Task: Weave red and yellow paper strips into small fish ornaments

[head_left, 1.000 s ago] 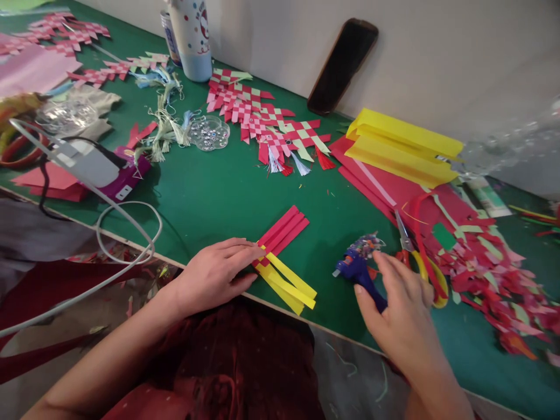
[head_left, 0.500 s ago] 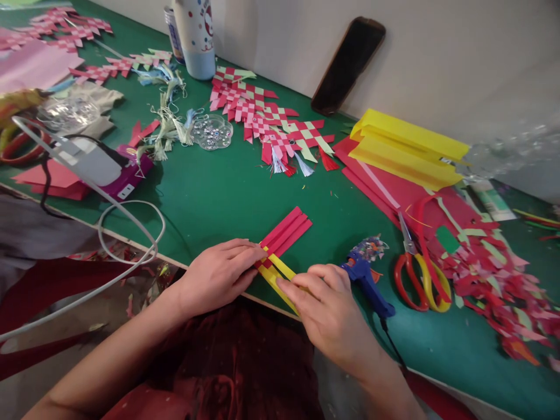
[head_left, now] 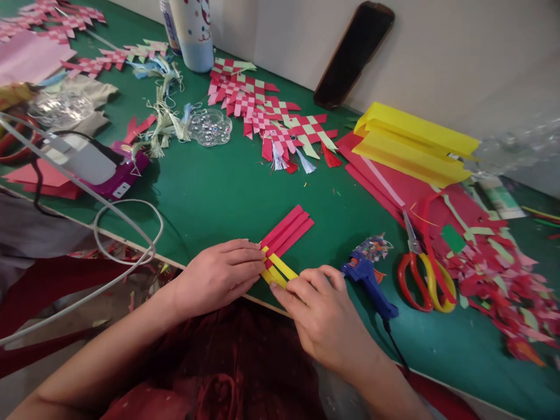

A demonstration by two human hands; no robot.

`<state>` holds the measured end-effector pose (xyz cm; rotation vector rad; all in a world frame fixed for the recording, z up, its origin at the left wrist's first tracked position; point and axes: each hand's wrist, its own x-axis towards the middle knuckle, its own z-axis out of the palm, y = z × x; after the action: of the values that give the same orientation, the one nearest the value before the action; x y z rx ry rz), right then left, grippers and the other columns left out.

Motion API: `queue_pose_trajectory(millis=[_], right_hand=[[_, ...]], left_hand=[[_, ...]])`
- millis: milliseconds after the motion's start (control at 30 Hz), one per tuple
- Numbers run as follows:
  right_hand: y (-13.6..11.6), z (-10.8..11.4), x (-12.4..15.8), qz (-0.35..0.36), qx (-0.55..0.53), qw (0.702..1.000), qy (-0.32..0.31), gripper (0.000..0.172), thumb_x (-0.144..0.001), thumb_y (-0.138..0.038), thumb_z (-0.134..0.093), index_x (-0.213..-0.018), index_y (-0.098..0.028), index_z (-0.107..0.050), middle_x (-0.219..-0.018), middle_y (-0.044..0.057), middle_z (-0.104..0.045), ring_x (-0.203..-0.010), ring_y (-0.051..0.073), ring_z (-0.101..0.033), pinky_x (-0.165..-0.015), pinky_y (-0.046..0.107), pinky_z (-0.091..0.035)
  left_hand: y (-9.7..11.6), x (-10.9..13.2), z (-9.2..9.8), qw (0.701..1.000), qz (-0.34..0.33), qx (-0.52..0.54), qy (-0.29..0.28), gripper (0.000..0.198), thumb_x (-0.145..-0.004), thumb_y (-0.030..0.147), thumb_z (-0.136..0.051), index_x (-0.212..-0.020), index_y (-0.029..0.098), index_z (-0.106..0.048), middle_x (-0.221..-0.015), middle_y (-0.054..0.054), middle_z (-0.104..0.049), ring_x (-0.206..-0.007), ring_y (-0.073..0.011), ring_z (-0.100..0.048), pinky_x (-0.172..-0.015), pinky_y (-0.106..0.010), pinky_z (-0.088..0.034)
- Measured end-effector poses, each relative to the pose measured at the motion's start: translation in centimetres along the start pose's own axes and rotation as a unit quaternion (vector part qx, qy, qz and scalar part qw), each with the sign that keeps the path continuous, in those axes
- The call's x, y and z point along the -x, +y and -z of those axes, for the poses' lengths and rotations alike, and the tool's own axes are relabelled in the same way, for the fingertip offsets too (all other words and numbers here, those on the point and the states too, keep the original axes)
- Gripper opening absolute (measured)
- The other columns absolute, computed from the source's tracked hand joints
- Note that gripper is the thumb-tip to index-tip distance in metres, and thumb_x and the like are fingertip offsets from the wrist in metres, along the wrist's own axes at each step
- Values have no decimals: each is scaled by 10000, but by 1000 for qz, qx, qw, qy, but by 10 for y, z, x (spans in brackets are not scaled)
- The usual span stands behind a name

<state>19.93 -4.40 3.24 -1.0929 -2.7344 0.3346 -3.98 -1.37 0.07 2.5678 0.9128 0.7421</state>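
Note:
At the table's front edge, red paper strips [head_left: 289, 230] cross yellow paper strips [head_left: 282, 267] in a small weave. My left hand [head_left: 225, 273] lies over the left side of the weave, fingers together and pressing on it; its thumb is hidden. Thumb and fingers of my right hand [head_left: 321, 303] are closed on the yellow strips, which run down to the right. The red strips' free ends point away from me, up and to the right. A blue glue gun [head_left: 371, 286] lies just right of my right hand.
Scissors [head_left: 424, 280] lie beside paper scraps [head_left: 520, 291] on the right. Folded yellow paper [head_left: 415, 146] rests on red sheets. Woven paper fish [head_left: 266, 111], a bead dish [head_left: 210, 127] and a bottle [head_left: 195, 41] stand behind. A white cable [head_left: 135, 256] loops at left.
My right hand has slid slightly along the yellow strips toward the weave. My left hand stays on the weave. The view has shifted a little.

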Motion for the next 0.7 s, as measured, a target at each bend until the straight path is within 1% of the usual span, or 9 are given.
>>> queue_pose_trajectory(millis=[100,167,267,333,433,533,600,700], right_hand=[[-2,0,1,-4,12,1000,-1,324,-900,-115,-501,-1167,-176,-673,-862,55,-684,-880,220,-500,-851,442,-299],[-3,-1,2,-10,11,1000,-2,319,-902,-122,-500,-1163,-185,-674,-863,52,-683,-880,220,-502,-853,443,-296],[-3,-3,3,-22,12,1000,-6,326,-902,-129,-501,-1169,-207,-671,-871,51,-681,-883,218,-504,-864,444,-294],[-4,-4,4,-27,18,999,-6,322,-902,-136,-506,-1168,-210,-672,-870,53,-677,-883,219,-502,-864,444,-295],[-7,-5,5,-31,32,999,8,313,-902,-142,-512,-1157,-207,-681,-855,56,-666,-863,221,-491,-839,437,-301],[-10,-7,7,-40,43,998,14,350,-906,-132,-507,-1209,-214,-662,-841,53,-649,-846,222,-479,-822,430,-309],[-11,-9,9,-53,41,998,14,377,-911,-124,-502,-1245,-225,-644,-853,53,-640,-851,220,-480,-816,422,-316],[-11,-8,12,-71,18,997,26,369,-928,-134,-498,-1248,-248,-643,-893,57,-636,-870,215,-490,-809,404,-329]], left_hand=[[-2,1,5,998,-52,-32,-17,259,-961,218,-529,-1170,114,-641,-1189,-72,-707,-1178,-198,-620,-1082,-361,-471],[-3,3,7,995,-72,-55,-37,314,-962,264,-537,-1215,97,-619,-1244,-88,-680,-1220,-222,-593,-1084,-376,-470],[-1,6,9,991,-68,-94,-65,424,-962,362,-530,-1292,98,-570,-1337,-103,-618,-1268,-252,-552,-1074,-407,-476],[3,6,9,988,-60,-118,-74,459,-964,405,-511,-1309,106,-555,-1350,-103,-607,-1262,-256,-555,-1070,-419,-474],[10,4,10,984,-55,-151,-79,463,-960,444,-502,-1275,114,-579,-1332,-109,-618,-1260,-270,-552,-1097,-450,-437],[14,2,10,981,-51,-169,-79,466,-942,472,-525,-1228,113,-610,-1285,-101,-643,-1275,-295,-527,-1128,-474,-394],[15,3,8,982,-49,-168,-78,464,-939,469,-532,-1228,114,-608,-1237,-87,-664,-1243,-282,-547,-1135,-459,-390],[12,7,7,984,-49,-152,-80,456,-953,450,-510,-1255,116,-585,-1208,-90,-668,-1175,-246,-588,-1111,-419,-428]])
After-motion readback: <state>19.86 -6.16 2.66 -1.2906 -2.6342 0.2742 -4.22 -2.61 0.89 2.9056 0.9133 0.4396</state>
